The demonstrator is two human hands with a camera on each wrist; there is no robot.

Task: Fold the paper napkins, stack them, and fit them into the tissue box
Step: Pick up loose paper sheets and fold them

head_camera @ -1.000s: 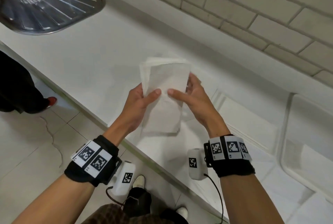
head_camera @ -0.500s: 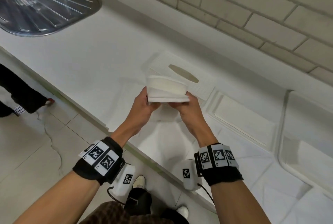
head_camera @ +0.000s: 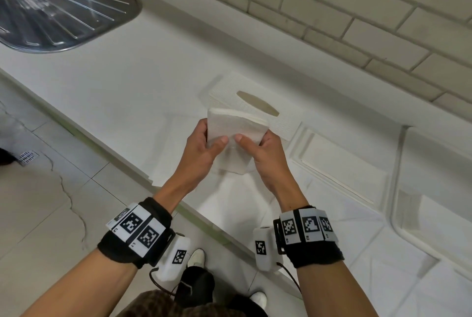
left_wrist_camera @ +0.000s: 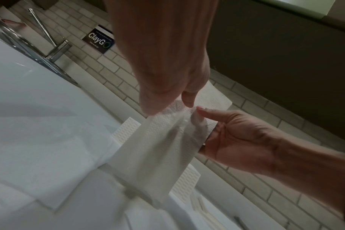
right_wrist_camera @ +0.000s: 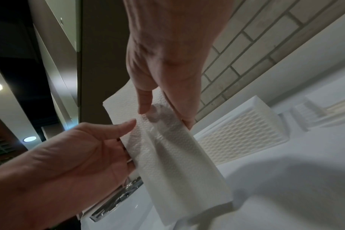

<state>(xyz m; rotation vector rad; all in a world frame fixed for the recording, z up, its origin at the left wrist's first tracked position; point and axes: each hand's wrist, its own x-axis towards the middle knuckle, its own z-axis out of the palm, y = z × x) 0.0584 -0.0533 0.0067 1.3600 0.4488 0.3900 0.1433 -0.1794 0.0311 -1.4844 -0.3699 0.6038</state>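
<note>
A folded stack of white paper napkins (head_camera: 233, 129) is in the air above the counter, in front of the tissue box lid (head_camera: 286, 122) with its oval slot. My left hand (head_camera: 204, 145) grips the stack's left side and my right hand (head_camera: 261, 149) grips its right side. Both thumbs press on the near face and the fingers curl behind it. The left wrist view shows the napkin stack (left_wrist_camera: 158, 155) hanging down from the left hand (left_wrist_camera: 167, 102), with the right hand (left_wrist_camera: 236, 140) beside it. The right wrist view shows the same stack (right_wrist_camera: 177, 155) between the right hand (right_wrist_camera: 163, 113) and the left hand (right_wrist_camera: 85, 147).
Unfolded napkin sheets (head_camera: 229, 204) lie flat on the white counter (head_camera: 115, 81) under my hands. White trays (head_camera: 342, 166) sit to the right along the brick wall (head_camera: 332, 10). A steel sink drainboard (head_camera: 63, 10) is at the far left. The counter's front edge runs just below my wrists.
The stack stood upright facing me, then was tipped flat and edge-on. Now it is lower and tilted with its face showing again, both hands still gripping it.
</note>
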